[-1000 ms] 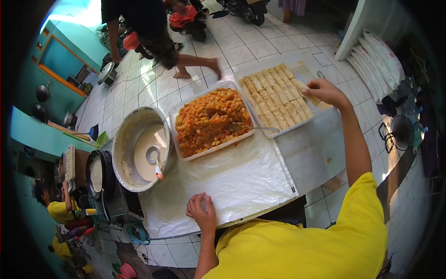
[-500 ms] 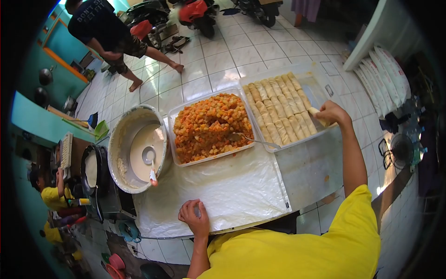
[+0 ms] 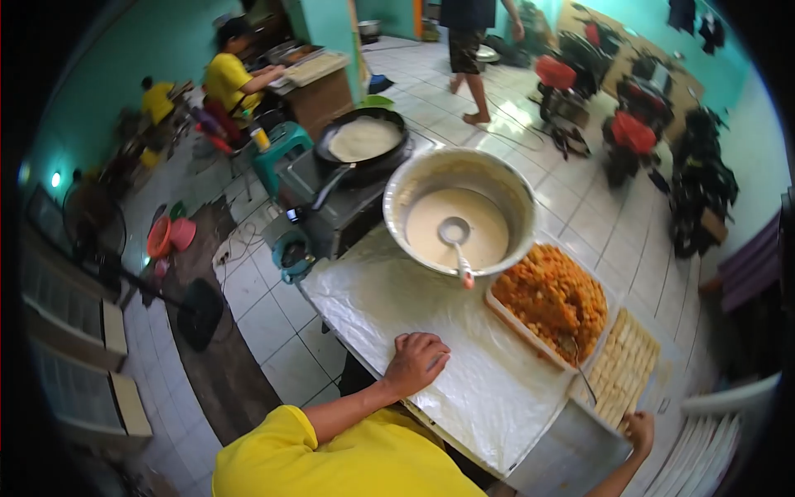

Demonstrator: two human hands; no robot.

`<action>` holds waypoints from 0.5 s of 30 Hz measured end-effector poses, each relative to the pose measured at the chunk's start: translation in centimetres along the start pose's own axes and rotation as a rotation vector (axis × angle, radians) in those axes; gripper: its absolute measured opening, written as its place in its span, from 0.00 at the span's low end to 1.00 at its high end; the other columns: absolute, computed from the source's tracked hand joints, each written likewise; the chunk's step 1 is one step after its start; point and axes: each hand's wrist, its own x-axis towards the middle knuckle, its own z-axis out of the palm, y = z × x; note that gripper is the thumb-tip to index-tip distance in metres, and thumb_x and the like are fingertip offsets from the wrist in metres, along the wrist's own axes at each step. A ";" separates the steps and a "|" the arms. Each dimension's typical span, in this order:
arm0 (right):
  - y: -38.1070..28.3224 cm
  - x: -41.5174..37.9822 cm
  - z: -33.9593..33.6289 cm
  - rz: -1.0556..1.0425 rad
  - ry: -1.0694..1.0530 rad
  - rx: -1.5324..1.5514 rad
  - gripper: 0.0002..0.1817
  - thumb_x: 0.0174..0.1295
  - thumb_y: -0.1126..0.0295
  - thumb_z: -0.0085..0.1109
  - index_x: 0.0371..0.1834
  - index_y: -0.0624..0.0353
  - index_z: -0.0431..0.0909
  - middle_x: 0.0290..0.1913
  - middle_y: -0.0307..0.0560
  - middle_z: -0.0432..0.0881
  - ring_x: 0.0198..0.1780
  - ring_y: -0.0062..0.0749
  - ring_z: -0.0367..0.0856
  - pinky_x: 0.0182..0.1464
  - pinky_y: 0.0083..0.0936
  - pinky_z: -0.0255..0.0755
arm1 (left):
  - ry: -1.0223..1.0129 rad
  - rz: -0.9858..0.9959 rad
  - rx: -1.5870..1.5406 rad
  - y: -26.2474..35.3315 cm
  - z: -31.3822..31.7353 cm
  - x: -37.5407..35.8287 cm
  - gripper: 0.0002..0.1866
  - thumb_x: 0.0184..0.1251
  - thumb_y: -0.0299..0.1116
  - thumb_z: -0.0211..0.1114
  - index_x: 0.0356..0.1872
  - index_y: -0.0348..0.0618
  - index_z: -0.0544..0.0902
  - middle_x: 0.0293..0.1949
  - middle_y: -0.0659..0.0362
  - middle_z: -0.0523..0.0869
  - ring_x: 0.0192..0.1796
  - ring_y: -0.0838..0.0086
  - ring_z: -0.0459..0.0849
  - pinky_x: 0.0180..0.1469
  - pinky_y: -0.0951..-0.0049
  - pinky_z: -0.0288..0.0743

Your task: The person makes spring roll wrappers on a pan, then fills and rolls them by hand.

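Note:
My left hand (image 3: 416, 364) rests on the clear plastic sheet (image 3: 364, 286) over the table, fingers loosely bent and nothing in them. At the lower right, my right hand (image 3: 639, 432) is curled at the near corner of a block of rolled pastries (image 3: 619, 364); what its fingers hold is hidden. The rolls lie in tight rows in a clear tray. Beside them, a plastic container holds orange diced filling (image 3: 553, 298) with a spoon (image 3: 588, 388) in it. A big metal pot (image 3: 396, 219) of pale batter, with a ladle (image 3: 462, 258) inside, stands beyond the sheet.
A black pan (image 3: 331, 132) with a pale thin wrapper sits on a stove (image 3: 302, 178) at the left. A person in yellow (image 3: 228, 79) works behind it, another person (image 3: 468, 50) stands farther back. Motorcycles (image 3: 638, 124) are parked at the upper right, a fan (image 3: 199, 315) stands lower left.
My view has swung left, showing the stove and co-workers more fully. My right hand held a roll at the tray's near end; its fingers are now lower there. My left hand remains on the sheet.

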 end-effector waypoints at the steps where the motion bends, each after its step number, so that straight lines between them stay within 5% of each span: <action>1: 0.2 0.0 0.0 0.018 -0.008 0.059 0.09 0.58 0.72 0.70 0.30 0.66 0.79 0.19 0.39 0.74 0.14 0.23 0.68 0.13 0.29 0.60 | 0.004 0.015 -0.032 -0.1 0.1 -0.1 0.08 0.67 0.37 0.70 0.45 0.53 0.85 0.47 0.62 0.81 0.55 0.68 0.77 0.62 0.59 0.58; 3: 1.0 0.9 -0.7 0.072 -0.045 0.029 0.14 0.60 0.70 0.71 0.43 0.68 0.80 0.27 0.46 0.83 0.21 0.28 0.79 0.21 0.28 0.70 | 0.000 0.037 -0.075 -0.5 0.3 -0.3 0.08 0.68 0.38 0.70 0.45 0.53 0.85 0.47 0.62 0.81 0.56 0.68 0.77 0.62 0.59 0.58; 7: 2.0 2.7 -2.0 0.032 -0.113 0.000 0.10 0.63 0.72 0.65 0.44 0.67 0.82 0.26 0.43 0.79 0.23 0.26 0.76 0.23 0.26 0.70 | 0.030 0.009 -0.176 -0.5 -0.6 -0.4 0.09 0.66 0.36 0.71 0.45 0.53 0.86 0.50 0.61 0.82 0.59 0.67 0.77 0.63 0.60 0.60; 8: 1.3 1.2 -1.8 0.041 -0.167 -0.024 0.14 0.67 0.64 0.63 0.46 0.64 0.80 0.25 0.45 0.77 0.27 0.32 0.77 0.30 0.29 0.72 | 0.056 0.007 -0.177 -0.9 -1.4 0.0 0.09 0.66 0.36 0.71 0.45 0.53 0.86 0.50 0.61 0.82 0.59 0.67 0.77 0.63 0.60 0.60; 10: 0.0 -0.4 -1.3 0.034 -0.217 -0.059 0.18 0.70 0.55 0.62 0.47 0.61 0.79 0.25 0.47 0.76 0.31 0.38 0.77 0.37 0.33 0.74 | 0.258 0.087 -0.157 -2.3 -3.7 1.0 0.09 0.66 0.34 0.71 0.46 0.52 0.85 0.52 0.59 0.81 0.61 0.64 0.77 0.64 0.58 0.62; 12: -0.5 -0.8 -1.1 -0.197 -0.033 -0.434 0.23 0.69 0.55 0.63 0.54 0.66 0.77 0.22 0.46 0.72 0.29 0.35 0.75 0.35 0.28 0.72 | 0.473 0.072 -0.125 -4.6 -7.7 2.8 0.10 0.64 0.31 0.70 0.45 0.50 0.85 0.53 0.56 0.82 0.62 0.59 0.77 0.67 0.56 0.63; 14: -2.0 -3.0 -1.1 -0.156 0.066 -0.399 0.31 0.68 0.52 0.64 0.63 0.68 0.76 0.27 0.50 0.76 0.31 0.38 0.74 0.40 0.34 0.73 | 0.777 0.079 -0.116 -7.0 -12.8 5.1 0.08 0.68 0.29 0.67 0.46 0.44 0.82 0.50 0.53 0.82 0.58 0.56 0.79 0.65 0.55 0.67; 15: -1.3 -2.7 -1.5 -0.312 0.200 -0.609 0.35 0.67 0.50 0.64 0.67 0.69 0.73 0.32 0.53 0.79 0.36 0.40 0.76 0.45 0.36 0.74 | 0.910 0.063 -0.214 -9.2 -14.4 6.3 0.07 0.72 0.29 0.64 0.48 0.43 0.80 0.49 0.55 0.83 0.55 0.61 0.80 0.62 0.61 0.71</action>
